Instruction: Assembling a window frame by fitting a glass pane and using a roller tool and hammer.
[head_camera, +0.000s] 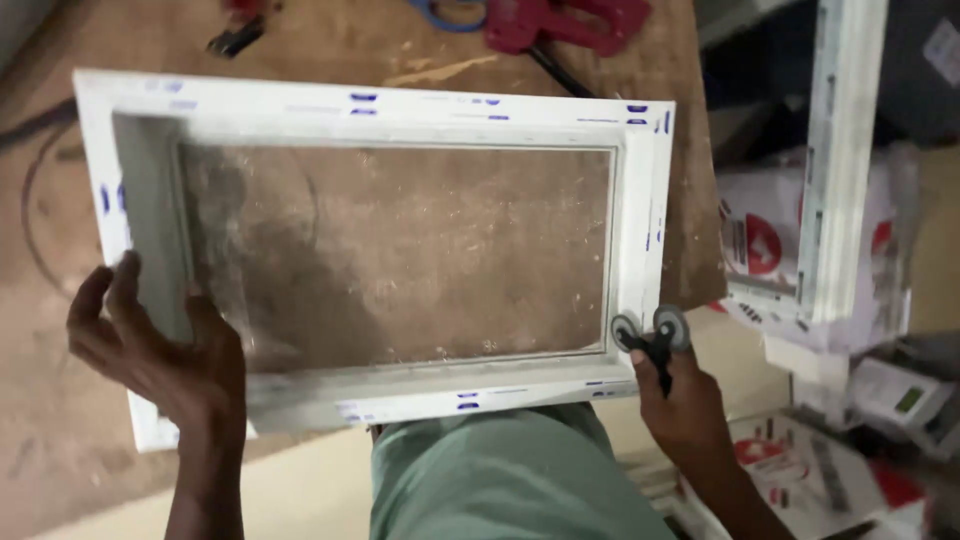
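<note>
A white plastic window frame (400, 108) with dusty glass (400, 250) lies tilted over a brown wooden worktable (330, 45), its near edge against my body. My left hand (160, 345) grips the frame's near-left corner, fingers curled inside the opening. My right hand (685, 405) holds a small black tool with two grey rollers (652, 330) against the frame's near-right corner.
Red clamps (570, 20) and a blue-handled tool (450, 12) lie at the table's far edge. Another white frame profile (840, 160) stands upright at right, over printed white-and-red sacks (760, 240). A small device with a green display (905, 395) sits lower right.
</note>
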